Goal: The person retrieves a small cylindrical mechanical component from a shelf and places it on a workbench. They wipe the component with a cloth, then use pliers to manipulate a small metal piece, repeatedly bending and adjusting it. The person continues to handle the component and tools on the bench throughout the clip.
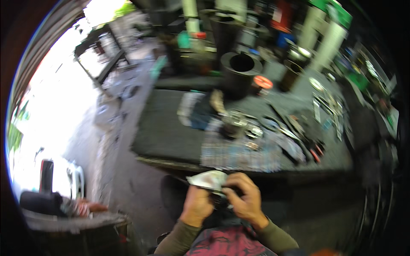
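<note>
White cloth [208, 179], 1, over 1 left hand [197, 207], grip unclear, 1 right hand [247, 201], fingers [241, 182] pinching it

Head view: no legible txt, nos. or signs. Red container [282, 16], upper R, bears pale label-like patch [277, 15], too blurred to read. Orange-red round lid [263, 82], pale marks, also unreadable. Person's red garment [226, 243]: dark print, lettering or pattern, can't tell.

Two olive sleeves [277, 238] here, one pale sheet [208, 179], one worktop [166, 128]! Now one checked cloth [239, 155], one wide-rimmed dark cylinder [235, 83], one flat orange lid [263, 82], two red handle ends [315, 155]; blurred silver tools [317, 110] defy exact counting.
</note>
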Demonstrator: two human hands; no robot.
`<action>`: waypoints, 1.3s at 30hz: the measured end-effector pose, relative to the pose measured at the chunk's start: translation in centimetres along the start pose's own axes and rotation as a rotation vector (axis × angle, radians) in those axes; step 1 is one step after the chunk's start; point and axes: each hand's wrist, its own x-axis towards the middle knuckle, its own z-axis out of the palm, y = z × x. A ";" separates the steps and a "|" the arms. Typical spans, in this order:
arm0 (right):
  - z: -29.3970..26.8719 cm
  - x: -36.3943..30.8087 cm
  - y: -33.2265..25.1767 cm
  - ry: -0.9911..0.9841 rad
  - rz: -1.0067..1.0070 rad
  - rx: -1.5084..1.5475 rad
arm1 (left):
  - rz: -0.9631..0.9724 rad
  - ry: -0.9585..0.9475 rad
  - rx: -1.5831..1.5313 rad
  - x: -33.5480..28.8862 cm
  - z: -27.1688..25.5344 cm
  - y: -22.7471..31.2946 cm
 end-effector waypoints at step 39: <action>-9.4 -4.2 1.5 0.369 0.321 0.486 | 0.613 -0.423 1.850 11.2 12.6 -0.2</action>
